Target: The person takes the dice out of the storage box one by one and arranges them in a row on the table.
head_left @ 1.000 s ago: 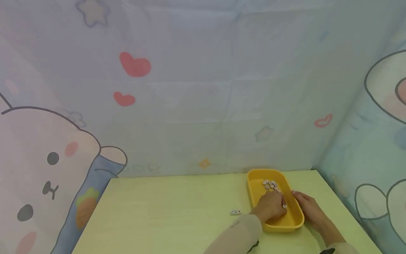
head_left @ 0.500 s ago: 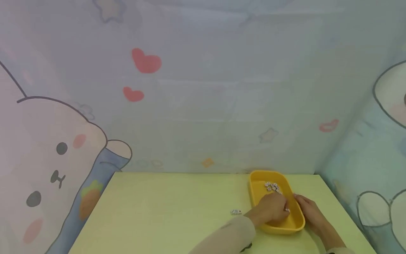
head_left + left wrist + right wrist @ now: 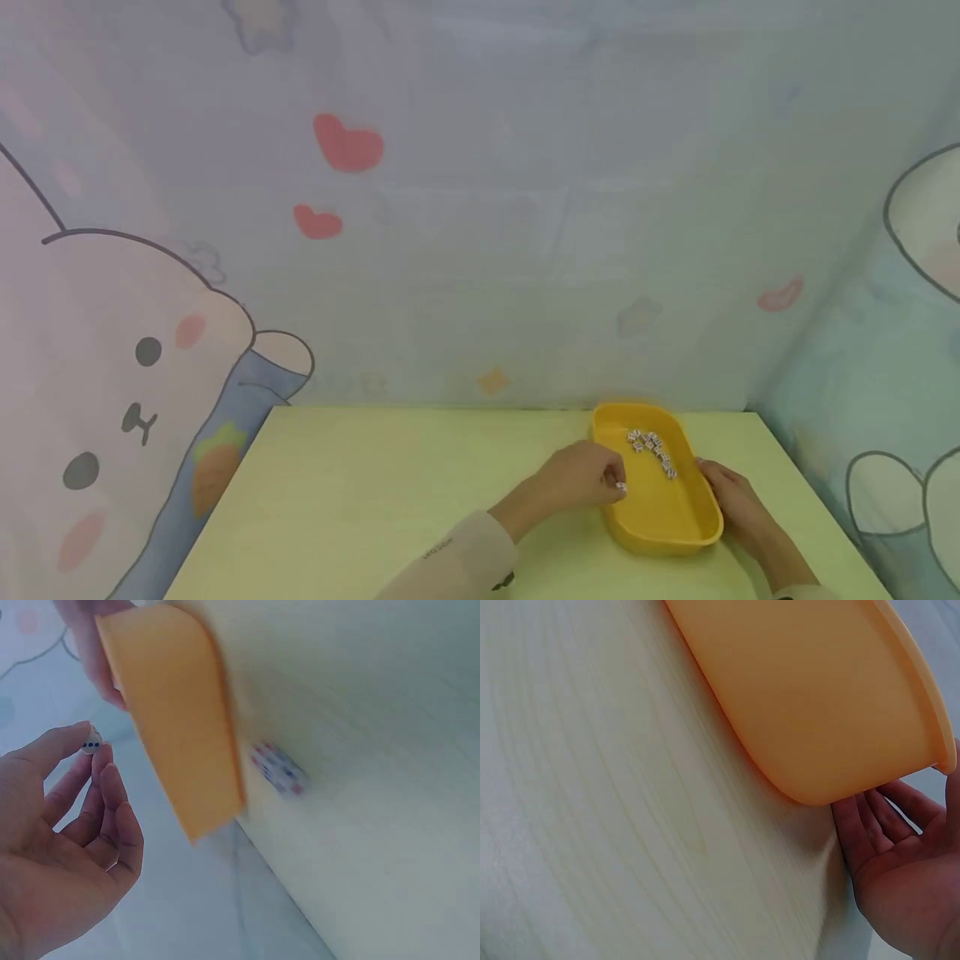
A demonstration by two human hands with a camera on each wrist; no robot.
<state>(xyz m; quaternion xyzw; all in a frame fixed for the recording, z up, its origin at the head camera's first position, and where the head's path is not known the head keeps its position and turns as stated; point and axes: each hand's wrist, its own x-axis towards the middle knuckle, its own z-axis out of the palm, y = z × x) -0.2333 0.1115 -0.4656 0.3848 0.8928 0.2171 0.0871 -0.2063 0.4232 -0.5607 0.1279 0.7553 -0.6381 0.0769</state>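
Observation:
My left hand [image 3: 581, 475] pinches a white die [image 3: 91, 741] with dark dots between thumb and fingertips, by the left rim of the yellow tray [image 3: 660, 517] in the head view. Several dice [image 3: 651, 446] lie inside the tray toward its far end. A short row of dice [image 3: 279, 769] sits on the table outside the tray, blurred in the left wrist view and hidden behind my left arm in the head view. My right hand [image 3: 738, 504] rests against the tray's right outer side, its fingers [image 3: 859, 829] lying along the wall.
A pale wood-grain table [image 3: 375, 492] extends to the left of the tray. Behind it hangs a pastel cloth backdrop [image 3: 480, 275] with cartoon animals and hearts; its right part [image 3: 862, 375] stands along the table's right side.
My left hand has come out of the tray's middle and moved left to its left rim with a die pinched. The right hand and tray stay nearly in place.

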